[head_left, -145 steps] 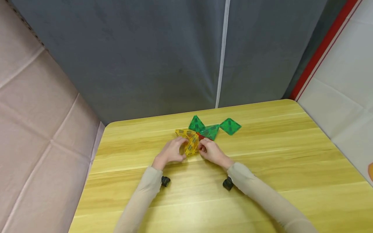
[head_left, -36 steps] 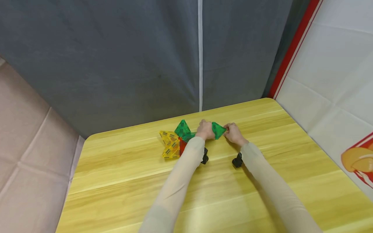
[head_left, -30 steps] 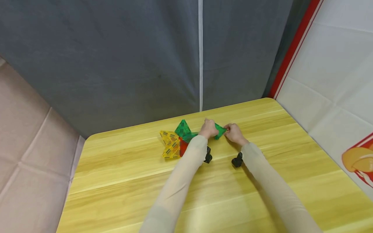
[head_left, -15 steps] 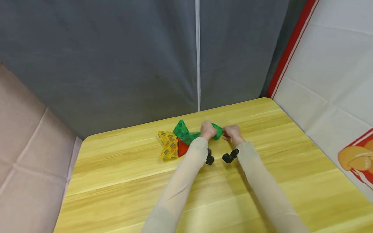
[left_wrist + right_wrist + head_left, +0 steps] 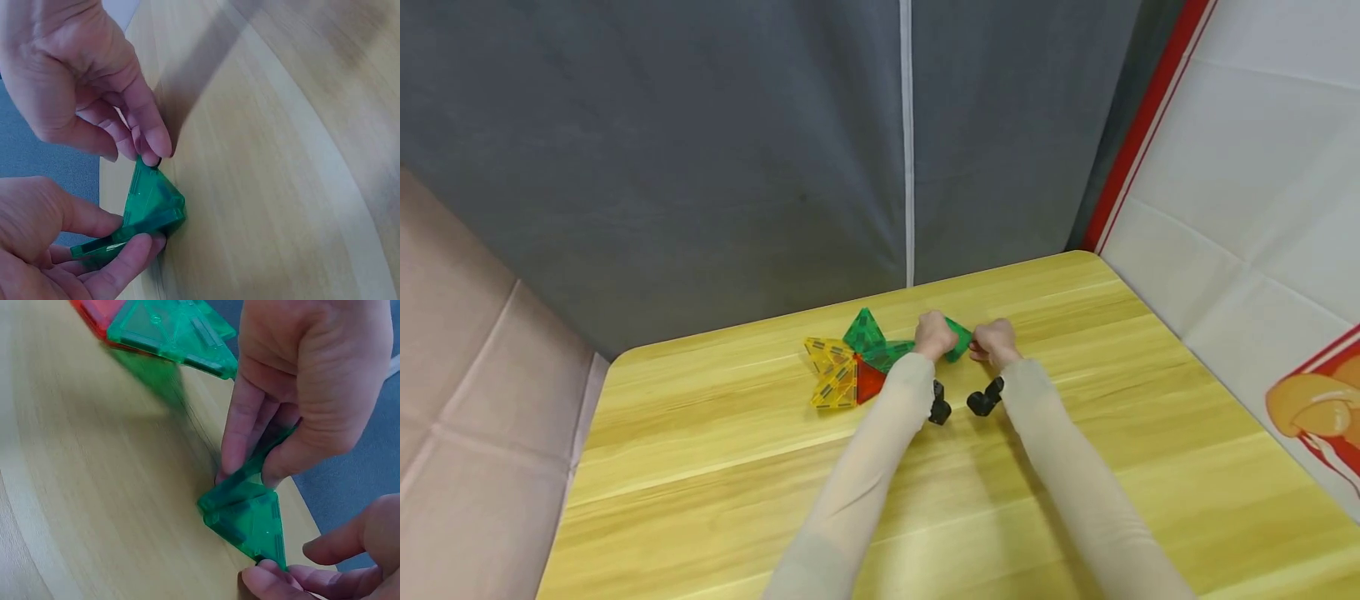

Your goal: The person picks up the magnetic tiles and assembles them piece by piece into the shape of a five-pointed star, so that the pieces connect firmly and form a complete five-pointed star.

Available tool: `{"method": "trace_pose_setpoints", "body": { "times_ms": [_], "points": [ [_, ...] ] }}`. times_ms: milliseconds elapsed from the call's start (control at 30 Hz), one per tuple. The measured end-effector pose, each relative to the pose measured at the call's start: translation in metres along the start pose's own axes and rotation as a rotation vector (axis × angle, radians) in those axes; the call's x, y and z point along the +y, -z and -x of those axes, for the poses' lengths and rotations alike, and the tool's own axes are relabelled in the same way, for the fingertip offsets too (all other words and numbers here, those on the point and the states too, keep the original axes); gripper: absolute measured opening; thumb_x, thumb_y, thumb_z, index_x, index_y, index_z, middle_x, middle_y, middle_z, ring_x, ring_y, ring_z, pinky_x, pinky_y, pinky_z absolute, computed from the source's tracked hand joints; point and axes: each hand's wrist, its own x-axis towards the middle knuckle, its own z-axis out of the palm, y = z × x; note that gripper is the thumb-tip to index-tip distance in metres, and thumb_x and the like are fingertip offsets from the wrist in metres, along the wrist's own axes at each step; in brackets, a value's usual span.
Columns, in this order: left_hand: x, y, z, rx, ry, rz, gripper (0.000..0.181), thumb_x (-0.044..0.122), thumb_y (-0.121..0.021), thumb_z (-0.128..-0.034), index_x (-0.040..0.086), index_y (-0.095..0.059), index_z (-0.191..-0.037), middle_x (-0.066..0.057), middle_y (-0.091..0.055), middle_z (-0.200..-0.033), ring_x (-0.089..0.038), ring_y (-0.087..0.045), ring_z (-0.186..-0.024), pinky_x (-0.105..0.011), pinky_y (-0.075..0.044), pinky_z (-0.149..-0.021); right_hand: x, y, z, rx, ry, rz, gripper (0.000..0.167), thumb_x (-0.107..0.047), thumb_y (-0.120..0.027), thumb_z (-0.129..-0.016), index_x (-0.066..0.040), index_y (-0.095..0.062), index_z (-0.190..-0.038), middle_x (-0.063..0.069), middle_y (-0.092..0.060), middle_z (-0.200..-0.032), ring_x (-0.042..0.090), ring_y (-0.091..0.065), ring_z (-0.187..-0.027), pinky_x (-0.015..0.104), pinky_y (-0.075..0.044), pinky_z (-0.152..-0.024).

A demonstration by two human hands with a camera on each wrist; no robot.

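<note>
My left hand (image 5: 935, 336) pinches one of two green translucent magnetic tiles (image 5: 253, 522) joined along an edge and folded at an angle. The pair rests on the table near its far side. At the other end, my right hand (image 5: 995, 342) holds a pointed corner with its fingertips; one finger stands clear of it. In the left wrist view the folded green tiles (image 5: 153, 194) show between both hands. Left of them sit a green pyramid-like shape (image 5: 864, 331), a flatter green piece (image 5: 889, 353), a red tile (image 5: 870, 382) and yellow tiles (image 5: 832, 367), close together.
The wooden table (image 5: 737, 500) ends at a dark grey curtain (image 5: 737, 167). A pale panel (image 5: 445, 358) borders the left, and a white printed panel (image 5: 1240, 183) the right. A black wrist camera (image 5: 940, 408) hangs below the left hand.
Both hands have left the yellow and red tiles and gone right to the green pair. Over the last second the right hand has shifted slightly left, and less green shows between the hands.
</note>
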Motion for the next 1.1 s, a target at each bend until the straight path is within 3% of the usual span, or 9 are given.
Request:
{"method": "trace_pose_setpoints", "body": {
  "times_ms": [167, 367, 600, 733, 867, 967, 1033, 1100],
  "points": [
    [-0.002, 0.0, 0.001, -0.002, -0.002, -0.003, 0.006, 0.008, -0.065, -0.0818, 0.003, -0.062, -0.081, -0.007, -0.054, -0.075, -0.017, -0.045, -0.062, -0.025, -0.037, -0.054, 0.0, 0.0, 0.002, 0.007, 0.015, 0.037, 0.036, 0.006, -0.041, -0.081, 0.015, -0.048, -0.116, 0.01, -0.056, -0.066, 0.011, -0.053, -0.045, 0.025, -0.051, -0.048],
    [-0.003, 0.002, 0.001, 0.005, -0.019, -0.035, 0.006, 0.008, -0.067, -0.0808, 0.002, -0.065, -0.083, -0.007, -0.058, -0.079, -0.017, -0.046, -0.065, -0.025, -0.039, -0.055, 0.0, 0.005, 0.001, -0.078, -0.065, -0.127, 0.039, 0.008, -0.042, -0.085, 0.016, -0.042, -0.123, 0.013, -0.057, -0.072, 0.012, -0.058, -0.049, 0.029, -0.055, -0.056],
    [-0.002, 0.001, 0.001, -0.006, -0.02, -0.043, 0.008, 0.009, -0.066, -0.0818, 0.002, -0.065, -0.086, -0.008, -0.061, -0.085, -0.017, -0.05, -0.069, -0.025, -0.043, -0.06, 0.001, 0.012, -0.002, -0.122, -0.116, -0.239, 0.019, 0.003, -0.047, -0.091, 0.012, -0.049, -0.108, 0.011, -0.059, -0.071, 0.014, -0.064, -0.054, 0.027, -0.055, -0.062],
    [-0.004, 0.001, 0.003, -0.011, -0.016, -0.005, 0.008, 0.008, -0.064, -0.0824, 0.004, -0.06, -0.078, -0.008, -0.057, -0.08, -0.017, -0.048, -0.068, -0.025, -0.042, -0.059, 0.005, 0.012, -0.006, -0.126, -0.092, -0.221, 0.015, 0.004, -0.052, -0.088, 0.011, -0.052, -0.102, 0.01, -0.06, -0.065, 0.014, -0.064, -0.052, 0.026, -0.055, -0.059],
    [-0.005, 0.003, 0.004, -0.004, -0.035, 0.009, 0.029, 0.007, -0.065, -0.0822, 0.009, -0.044, -0.062, -0.003, -0.041, -0.064, -0.016, -0.039, -0.058, -0.025, -0.036, -0.053, 0.007, 0.014, -0.009, -0.165, -0.05, -0.17, 0.017, 0.003, -0.054, -0.087, 0.012, -0.056, -0.102, 0.009, -0.061, -0.065, 0.012, -0.063, -0.052, 0.024, -0.054, -0.056],
    [-0.005, 0.005, 0.007, -0.006, -0.057, 0.018, 0.037, 0.008, -0.063, -0.0828, 0.011, -0.035, -0.06, -0.001, -0.031, -0.06, -0.016, -0.032, -0.054, -0.025, -0.03, -0.049, 0.005, 0.018, -0.008, -0.225, -0.021, -0.128, 0.025, 0.004, -0.054, -0.087, 0.014, -0.056, -0.11, 0.008, -0.061, -0.066, 0.011, -0.062, -0.053, 0.023, -0.053, -0.055],
    [-0.006, 0.007, 0.009, -0.001, -0.076, 0.032, 0.029, 0.008, -0.063, -0.083, 0.008, -0.042, -0.064, -0.001, -0.036, -0.063, -0.015, -0.035, -0.056, -0.024, -0.032, -0.051, 0.001, 0.022, -0.006, -0.268, 0.0, -0.108, 0.033, 0.005, -0.053, -0.087, 0.015, -0.053, -0.118, 0.007, -0.062, -0.067, 0.011, -0.062, -0.054, 0.022, -0.053, -0.056],
    [-0.006, 0.011, 0.013, 0.011, -0.096, 0.058, 0.01, 0.007, -0.063, -0.0821, 0.004, -0.055, -0.077, -0.004, -0.051, -0.073, -0.015, -0.044, -0.063, -0.022, -0.038, -0.056, -0.003, 0.026, -0.002, -0.303, 0.024, -0.088, 0.038, 0.006, -0.051, -0.087, 0.016, -0.05, -0.124, 0.006, -0.063, -0.068, 0.011, -0.062, -0.056, 0.022, -0.053, -0.057]
  ]
}}
